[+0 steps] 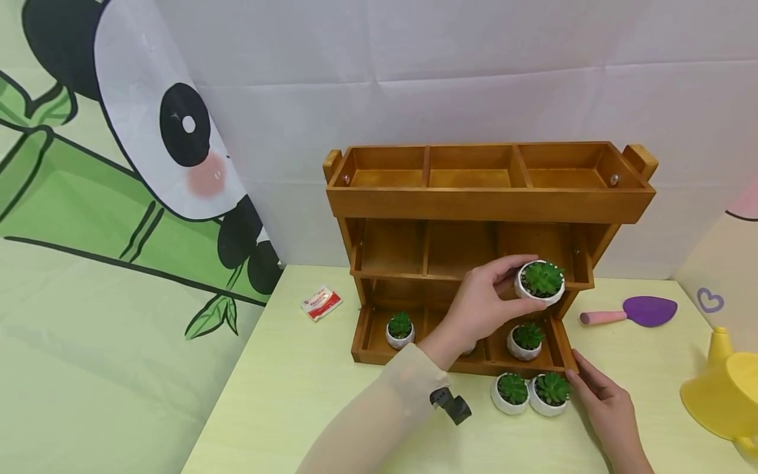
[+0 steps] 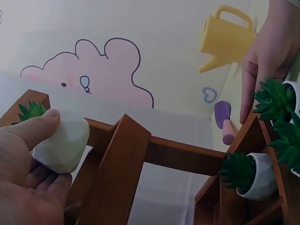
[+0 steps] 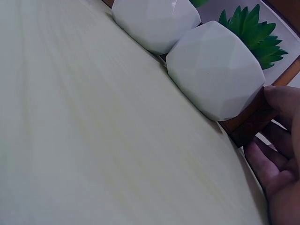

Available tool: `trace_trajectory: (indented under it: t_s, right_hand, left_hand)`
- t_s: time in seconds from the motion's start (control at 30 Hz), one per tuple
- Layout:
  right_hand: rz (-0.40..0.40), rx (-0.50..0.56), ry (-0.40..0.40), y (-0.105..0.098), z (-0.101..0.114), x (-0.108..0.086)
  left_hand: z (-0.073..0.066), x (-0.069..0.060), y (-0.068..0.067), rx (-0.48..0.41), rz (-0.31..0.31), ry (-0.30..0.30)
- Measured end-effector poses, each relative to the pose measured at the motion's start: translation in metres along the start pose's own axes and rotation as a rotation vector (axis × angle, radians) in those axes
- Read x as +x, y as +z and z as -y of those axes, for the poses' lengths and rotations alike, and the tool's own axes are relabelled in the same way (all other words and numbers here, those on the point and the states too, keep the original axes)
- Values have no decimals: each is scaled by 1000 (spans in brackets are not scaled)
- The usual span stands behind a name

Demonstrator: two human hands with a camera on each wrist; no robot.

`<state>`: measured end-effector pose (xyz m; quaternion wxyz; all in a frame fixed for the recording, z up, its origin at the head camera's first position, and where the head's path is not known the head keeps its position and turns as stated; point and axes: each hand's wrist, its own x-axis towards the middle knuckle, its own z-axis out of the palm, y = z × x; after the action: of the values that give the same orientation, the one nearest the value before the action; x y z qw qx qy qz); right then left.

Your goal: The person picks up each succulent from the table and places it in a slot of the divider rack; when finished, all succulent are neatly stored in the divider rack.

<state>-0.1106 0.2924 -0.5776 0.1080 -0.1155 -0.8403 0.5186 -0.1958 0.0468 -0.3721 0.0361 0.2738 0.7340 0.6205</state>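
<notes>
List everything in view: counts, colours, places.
Table: one, pale yellow, underneath
Shelf: one, brown, on table
Raised succulent: one, green, white pot, near shelf
Shelf succulents: two, green, white pots, bottom tier
Partly hidden pot: one, white, bottom tier
Table succulents: two, green, white pots, before shelf
Packet: one, red/white, left of shelf
Scoop: one, purple, pink handle, right of shelf
Watering can: one, yellow, right
Backdrop prints: several, multicoloured; panda, bamboo left; heart, cartoon right
Sleeve: one, beige, left arm
Device: one, black, left wrist
Left hand: one, on raised succulent
Right hand: one, at shelf corner
</notes>
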Motion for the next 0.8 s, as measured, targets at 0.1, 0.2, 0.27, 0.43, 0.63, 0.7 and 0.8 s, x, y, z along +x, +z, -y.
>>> trace_trajectory:
  t_s: [0.1, 0.2, 0.27, 0.43, 0.63, 0.7, 0.8]
  right_hand:
    - [3, 0, 2, 0, 0, 0]
    - [7, 3, 1, 0, 1, 0]
    - [9, 3, 1, 0, 1, 0]
    - [3, 11, -1, 1, 0, -1]
    - [2, 9, -10, 1, -1, 0]
    - [4, -2, -6, 0, 0, 0]
    - [5, -22, 4, -1, 0, -1]
  left_hand:
    - [0, 10, 4, 21, -1, 3]
    - [1, 20, 7, 64, -5, 16]
    - [2, 27, 10, 92, -7, 31]
    - [5, 43, 16, 184, -4, 45]
    - [10, 54, 21, 356, -10, 71]
    - [10, 57, 23, 400, -21, 69]
    - [10, 62, 25, 457, -31, 66]
